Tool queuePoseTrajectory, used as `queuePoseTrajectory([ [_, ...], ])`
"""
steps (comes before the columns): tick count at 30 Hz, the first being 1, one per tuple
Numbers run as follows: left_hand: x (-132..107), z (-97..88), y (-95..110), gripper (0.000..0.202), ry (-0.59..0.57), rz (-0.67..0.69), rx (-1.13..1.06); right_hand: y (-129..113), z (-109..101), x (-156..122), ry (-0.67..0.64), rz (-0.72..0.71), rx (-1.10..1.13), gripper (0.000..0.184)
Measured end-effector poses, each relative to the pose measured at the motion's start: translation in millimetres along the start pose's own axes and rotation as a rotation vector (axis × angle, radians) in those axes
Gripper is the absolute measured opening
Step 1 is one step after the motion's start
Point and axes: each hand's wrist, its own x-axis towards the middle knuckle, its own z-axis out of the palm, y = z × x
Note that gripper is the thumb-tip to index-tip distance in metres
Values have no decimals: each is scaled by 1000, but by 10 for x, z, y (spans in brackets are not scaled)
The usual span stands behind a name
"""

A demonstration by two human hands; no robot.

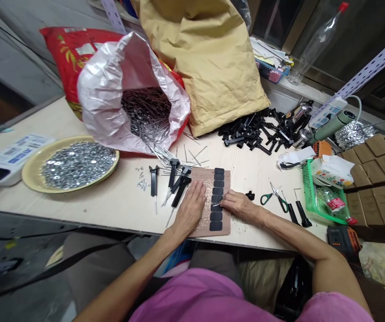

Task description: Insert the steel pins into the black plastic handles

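My left hand (191, 205) lies flat with fingers extended, pressing on a speckled brown cardboard piece (202, 230). A column of black rounded pads (216, 216) runs down the cardboard's right side. My right hand (241, 205) pinches a small, thin silver metal piece (216, 205) over one of the middle pads; its exact kind is too small to tell. Left of my left hand lie several black plastic handles (154, 181) with metal rods sticking out. Green-handled scissors (275, 197) rest right of my right hand, beside two more black-handled rods (300, 210).
A yellow dish (31, 179) of silver washers stands at left, near a red-and-white sack (101, 98) of metal rods. Black plastic parts (256, 129) are heaped under a tan sack (219, 67). A green basket (308, 190) and cardboard boxes (370, 205) stand at right.
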Motion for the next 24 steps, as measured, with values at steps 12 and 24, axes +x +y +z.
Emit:
queuePoseTrajectory([
  [12, 27, -98, 30, 50, -47, -35, -104, -242, 10, 81, -108, 225, -86, 38],
  [24, 2, -106, 27, 52, 21, -4, -296, -1607, -1353, -1236, -430, 986, 88, 18],
])
